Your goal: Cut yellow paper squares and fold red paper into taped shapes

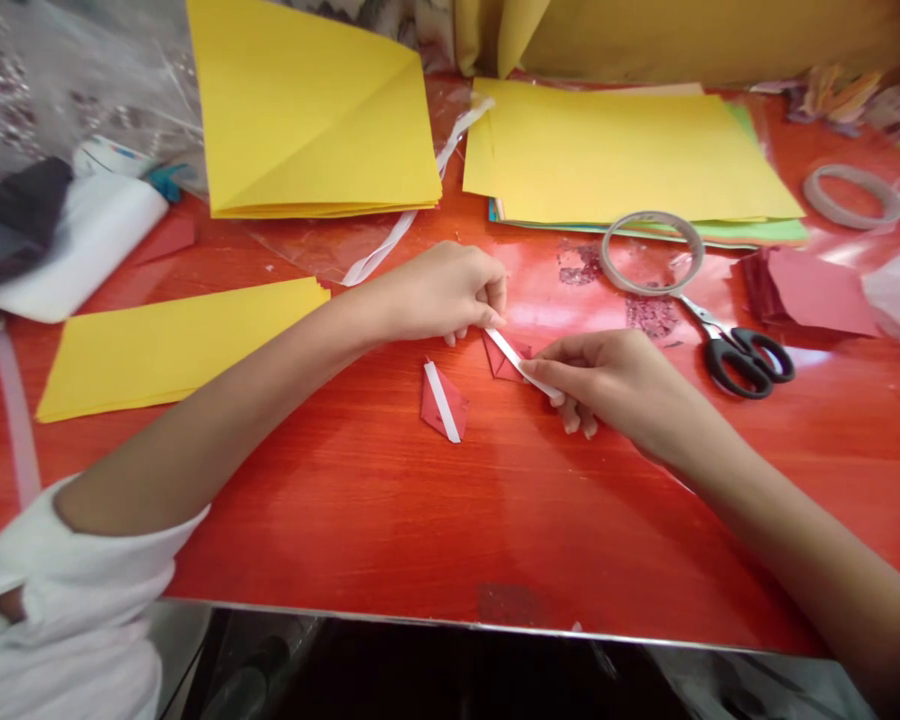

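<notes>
Between my two hands runs a short white strip of tape (508, 350), slanting over a small folded red paper piece (501, 362). My left hand (454, 290) pinches the strip's upper end between thumb and fingertips. The lower end sits in the closed fingers of my right hand (596, 380). Part of the red piece is hidden behind the strip and the right fingers. Just left of it on the table lies another folded red paper piece (457, 410), with a white strip along its length.
Scissors (742, 360) with black handles and a tape roll (652, 253) lie to the right, near a stack of red paper (817, 295). Another tape roll (853, 197) is behind. Yellow sheets (622, 150), a folded yellow stack (315, 120) and yellow strips (180, 345) cover the back and left.
</notes>
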Available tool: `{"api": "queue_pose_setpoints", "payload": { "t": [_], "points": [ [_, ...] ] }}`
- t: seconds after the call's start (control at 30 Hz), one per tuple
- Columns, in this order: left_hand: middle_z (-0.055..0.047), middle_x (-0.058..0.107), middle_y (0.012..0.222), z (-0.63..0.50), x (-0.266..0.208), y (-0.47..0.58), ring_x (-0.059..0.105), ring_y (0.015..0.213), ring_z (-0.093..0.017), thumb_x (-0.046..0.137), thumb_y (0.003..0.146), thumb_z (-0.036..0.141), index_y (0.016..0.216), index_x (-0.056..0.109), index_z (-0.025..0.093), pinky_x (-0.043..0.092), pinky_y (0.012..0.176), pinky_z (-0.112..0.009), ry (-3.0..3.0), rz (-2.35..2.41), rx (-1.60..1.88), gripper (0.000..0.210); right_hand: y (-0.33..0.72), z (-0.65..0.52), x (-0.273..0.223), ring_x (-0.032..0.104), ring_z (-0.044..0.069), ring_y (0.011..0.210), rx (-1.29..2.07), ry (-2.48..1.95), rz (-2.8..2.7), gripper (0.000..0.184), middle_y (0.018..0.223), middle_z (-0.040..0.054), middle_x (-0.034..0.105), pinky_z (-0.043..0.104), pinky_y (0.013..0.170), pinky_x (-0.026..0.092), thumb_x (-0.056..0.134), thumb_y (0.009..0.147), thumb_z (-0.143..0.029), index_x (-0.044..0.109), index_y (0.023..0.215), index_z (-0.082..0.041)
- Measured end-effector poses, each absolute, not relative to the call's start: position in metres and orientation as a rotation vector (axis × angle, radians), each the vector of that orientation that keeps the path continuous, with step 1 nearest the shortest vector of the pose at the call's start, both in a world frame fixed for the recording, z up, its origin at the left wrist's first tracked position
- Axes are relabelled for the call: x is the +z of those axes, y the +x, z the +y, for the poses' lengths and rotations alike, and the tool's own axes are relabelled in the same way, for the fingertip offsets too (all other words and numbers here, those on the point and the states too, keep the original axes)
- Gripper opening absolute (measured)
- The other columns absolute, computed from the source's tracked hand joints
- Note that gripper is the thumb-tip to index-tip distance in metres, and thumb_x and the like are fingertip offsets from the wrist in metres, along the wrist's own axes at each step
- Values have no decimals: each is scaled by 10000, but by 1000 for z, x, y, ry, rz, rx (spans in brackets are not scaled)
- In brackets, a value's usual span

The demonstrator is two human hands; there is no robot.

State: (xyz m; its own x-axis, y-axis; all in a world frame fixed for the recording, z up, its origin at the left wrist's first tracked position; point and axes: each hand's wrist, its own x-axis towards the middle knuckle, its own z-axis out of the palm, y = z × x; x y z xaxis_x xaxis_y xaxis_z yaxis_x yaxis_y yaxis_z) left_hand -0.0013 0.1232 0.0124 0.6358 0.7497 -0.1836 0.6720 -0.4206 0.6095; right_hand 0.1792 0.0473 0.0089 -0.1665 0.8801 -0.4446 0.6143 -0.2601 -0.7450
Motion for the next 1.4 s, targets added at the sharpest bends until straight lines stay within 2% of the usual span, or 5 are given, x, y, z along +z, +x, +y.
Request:
{"api": "queue_pose_setpoints", "payload": {
  "t": [0.3, 0.57, 0.9, 1.1, 1.4],
  "points": [
    [13, 573, 612, 120, 13, 4, 531, 550, -88, 532, 787, 198, 780, 616, 154, 332, 551, -215, 2342, 1147, 114, 96, 178, 49, 7, 513, 84, 364, 1410, -1786, -1681, 254, 471, -2, 530, 187, 335, 402, 586, 798, -301, 560, 580, -173],
    [-35, 530, 944, 123, 2, 1, 527, 814, -149, 509, 820, 277, 878, 521, 173, 338, 650, -243, 2532, 1137, 109, 119, 176, 49, 7, 518, 84, 351, 1408, -1809, -1665, 190, 504, 1, 552, 191, 312, 413, 587, 784, -255, 577, 614, -172],
    [-18, 519, 886, 128, 4, 0, 496, 777, -127, 562, 797, 380, 826, 527, 159, 329, 641, -219, 2400, 1202, 74, 225, 176, 49, 8, 501, 76, 333, 1416, -1822, -1651, 208, 471, -8, 545, 188, 314, 408, 584, 789, -259, 567, 600, -175],
    [-20, 561, 824, 129, 11, -2, 530, 743, -122, 481, 836, 244, 794, 548, 153, 344, 627, -222, 2388, 1197, 30, 121, 176, 49, 7, 499, 78, 329, 1431, -1813, -1636, 207, 472, -10, 541, 192, 310, 413, 593, 785, -257, 564, 596, -179],
    [-22, 518, 906, 125, 13, -4, 517, 753, -127, 607, 750, 454, 821, 568, 167, 346, 610, -209, 2429, 1058, -60, 299, 176, 48, 7, 504, 76, 329, 1423, -1814, -1651, 201, 491, -14, 537, 187, 303, 406, 585, 798, -264, 575, 617, -177]
  ]
}}
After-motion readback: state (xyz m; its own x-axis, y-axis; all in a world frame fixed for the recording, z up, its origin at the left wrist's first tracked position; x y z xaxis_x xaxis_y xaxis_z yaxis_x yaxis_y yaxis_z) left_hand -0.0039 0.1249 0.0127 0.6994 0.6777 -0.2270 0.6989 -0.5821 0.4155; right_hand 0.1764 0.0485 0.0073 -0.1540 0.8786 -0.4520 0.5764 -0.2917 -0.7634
